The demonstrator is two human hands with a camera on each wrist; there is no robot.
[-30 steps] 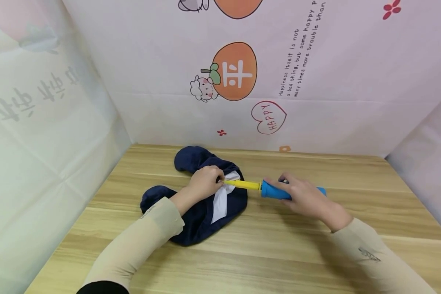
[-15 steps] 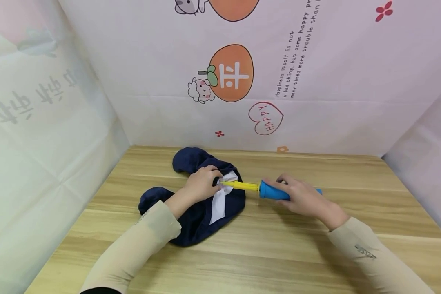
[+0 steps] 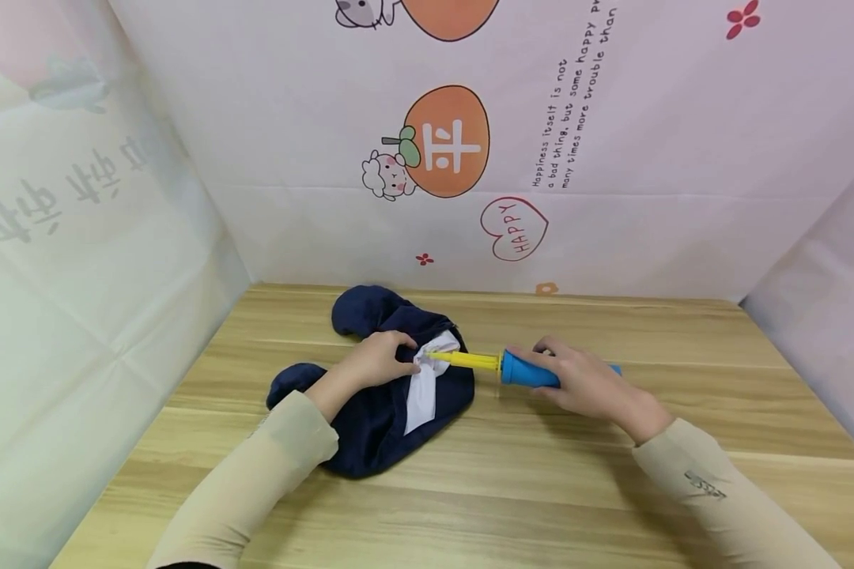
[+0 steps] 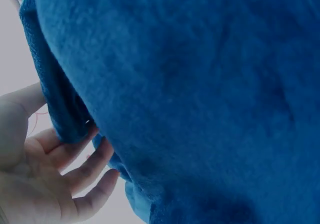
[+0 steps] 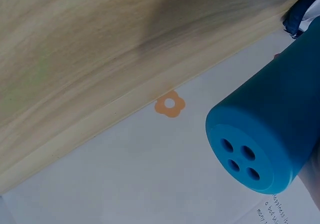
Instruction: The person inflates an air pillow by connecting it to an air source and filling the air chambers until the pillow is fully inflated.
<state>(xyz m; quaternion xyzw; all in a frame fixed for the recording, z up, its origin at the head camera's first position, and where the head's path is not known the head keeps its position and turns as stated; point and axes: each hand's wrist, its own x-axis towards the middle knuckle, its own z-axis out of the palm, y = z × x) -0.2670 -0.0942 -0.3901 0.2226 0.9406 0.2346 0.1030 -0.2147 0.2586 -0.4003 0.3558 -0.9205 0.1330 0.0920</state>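
A navy, plush U-shaped neck pillow [image 3: 455,399] lies on the table, its curved end toward the right. White fabric [image 3: 421,399] shows through an opening in its cover. My right hand [image 3: 583,383] grips the blue barrel of a hand pump [image 3: 523,370]. The pump's yellow nozzle [image 3: 473,360] points left, its tip at the white fabric. Beside that tip is my left hand [image 3: 370,362], thumb and fingers parted at the edge of the opening. In the left wrist view, its loosely spread fingers [image 4: 90,171] touch the navy plush. The pump's holed end [image 5: 245,159] fills the right wrist view's right side.
The wood-grain table [image 3: 541,490] ends at a white printed backdrop [image 3: 313,229] just behind the pillow. White cloth sheets [image 3: 135,261] also stand along the left and right sides. One pillow arm [image 3: 295,379] reaches left beneath my left forearm.
My left fingers, earlier pinched close at the nozzle tip, have parted and drawn slightly left. The pump and right hand hold nearly the same place. The whole view has shifted a little.
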